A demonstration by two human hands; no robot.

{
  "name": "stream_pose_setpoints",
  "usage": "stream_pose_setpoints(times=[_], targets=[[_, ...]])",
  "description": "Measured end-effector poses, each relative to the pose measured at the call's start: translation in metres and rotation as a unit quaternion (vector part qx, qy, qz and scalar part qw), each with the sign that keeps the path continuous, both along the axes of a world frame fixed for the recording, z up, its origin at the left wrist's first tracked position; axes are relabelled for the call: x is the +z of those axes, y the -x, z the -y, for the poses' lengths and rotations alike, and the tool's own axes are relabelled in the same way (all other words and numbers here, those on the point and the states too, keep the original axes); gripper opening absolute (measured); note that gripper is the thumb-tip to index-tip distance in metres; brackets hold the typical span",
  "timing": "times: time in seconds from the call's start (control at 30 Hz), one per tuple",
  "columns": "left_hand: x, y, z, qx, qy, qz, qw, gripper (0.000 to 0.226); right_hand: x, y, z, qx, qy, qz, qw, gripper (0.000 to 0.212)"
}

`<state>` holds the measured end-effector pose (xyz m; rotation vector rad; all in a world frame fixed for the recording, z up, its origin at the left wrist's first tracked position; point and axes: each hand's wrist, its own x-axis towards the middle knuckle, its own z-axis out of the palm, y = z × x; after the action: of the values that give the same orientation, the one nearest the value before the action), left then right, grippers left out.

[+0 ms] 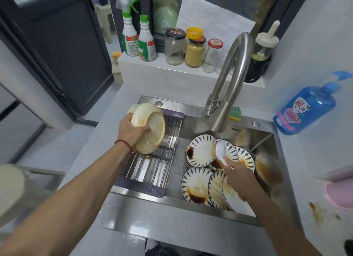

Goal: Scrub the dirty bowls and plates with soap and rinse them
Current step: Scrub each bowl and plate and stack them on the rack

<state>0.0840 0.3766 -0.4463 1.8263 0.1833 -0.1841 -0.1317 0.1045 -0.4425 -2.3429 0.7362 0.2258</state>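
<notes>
- Overhead, a steel sink (267, 139) is seen from a head-worn camera, and every place below is given relative to it.
- A stack of cream bowls (150, 127) is gripped by the left hand (131, 133), with fingers curled round the rim; it is held tilted above the drying rack (150, 166) that is laid across the sink's left half. Brown smears are still visible on the outer wall, so the stack is probably being carried clear of the basin rather than set to dry.
- A white-handled scrubbing brush (219, 150) is clasped by the right hand (238, 177) inside the sink's right half, its head lowered against the blue-patterned plates (198, 150), apparently for scrubbing.
- Roughly six plates are leaned on one another in the basin, overlapping, with dark sauce stains on most of them; none appears to have been rinsed.
- The faucet (229, 80) is arched over the sink's back edge, its spout hung just above the plates; whether water is running cannot be told.
- A yellow-green sponge (235, 113) is tucked behind the faucet base.
- A blue soap bottle (305, 108) is placed on the counter right of the sink, within reach.
- Spray bottles (137, 38) and jars (193, 47) are lined on the ledge behind the sink.
- Lifting a single plate is likely to be hindered by the overlap, and the spout limits the room above.
</notes>
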Motion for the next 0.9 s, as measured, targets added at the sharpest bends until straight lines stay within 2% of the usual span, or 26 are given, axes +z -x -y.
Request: stream_pose_setpoints(times=[0.13, 0.3, 0.37, 0.43, 0.47, 0.53, 0.6, 0.63, 0.73, 0.77, 0.8, 0.83, 0.9], targets=[[-0.013, -0.024, 0.01, -0.012, -0.066, 0.012, 0.998, 0.047, -0.016, 0.017, 0.003, -0.008, -0.01, -0.015, 1.0, 0.042], [-0.033, -0.043, 0.025, -0.005, -0.124, 0.02, 0.992, 0.045, -0.035, 0.038, 0.016, 0.021, 0.033, -0.03, 0.999, 0.038], [-0.039, -0.047, 0.028, -0.003, -0.133, 0.015, 0.991, 0.048, -0.032, 0.047, 0.019, 0.044, 0.079, -0.02, 0.996, 0.038], [-0.046, -0.052, 0.026, 0.002, -0.139, 0.008, 0.99, 0.049, -0.046, 0.056, 0.029, 0.074, 0.07, -0.09, 0.991, 0.062], [-0.049, -0.054, 0.025, 0.002, -0.145, 0.008, 0.989, 0.05, -0.055, 0.058, 0.033, 0.087, 0.119, -0.055, 0.988, 0.07], [-0.056, -0.054, 0.021, 0.005, -0.143, 0.008, 0.99, 0.052, -0.046, 0.066, 0.033, 0.08, 0.163, -0.092, 0.979, 0.049], [-0.059, -0.055, 0.019, 0.008, -0.139, 0.01, 0.99, 0.055, -0.065, 0.069, 0.038, 0.043, 0.107, -0.036, 0.993, 0.041], [-0.059, -0.056, 0.019, 0.006, -0.152, 0.013, 0.988, 0.057, -0.067, 0.072, 0.04, 0.033, 0.056, -0.043, 0.997, 0.04], [-0.056, -0.055, 0.021, -0.012, -0.255, 0.047, 0.966, 0.064, -0.053, 0.066, 0.037, 0.175, 0.082, -0.076, 0.978, 0.037], [-0.054, -0.054, 0.021, -0.017, -0.288, 0.071, 0.955, 0.064, -0.058, 0.064, 0.044, 0.156, 0.068, -0.107, 0.98, 0.045], [-0.054, -0.052, 0.021, -0.022, -0.317, 0.099, 0.943, 0.061, -0.065, 0.062, 0.045, 0.13, 0.086, -0.072, 0.985, 0.052], [-0.055, -0.051, 0.019, -0.026, -0.341, 0.125, 0.931, 0.057, -0.067, 0.057, 0.045, 0.146, 0.095, -0.052, 0.983, 0.055], [-0.056, -0.052, 0.013, -0.017, -0.365, 0.139, 0.92, 0.049, -0.06, 0.056, 0.035, 0.178, 0.172, -0.044, 0.968, 0.044]])
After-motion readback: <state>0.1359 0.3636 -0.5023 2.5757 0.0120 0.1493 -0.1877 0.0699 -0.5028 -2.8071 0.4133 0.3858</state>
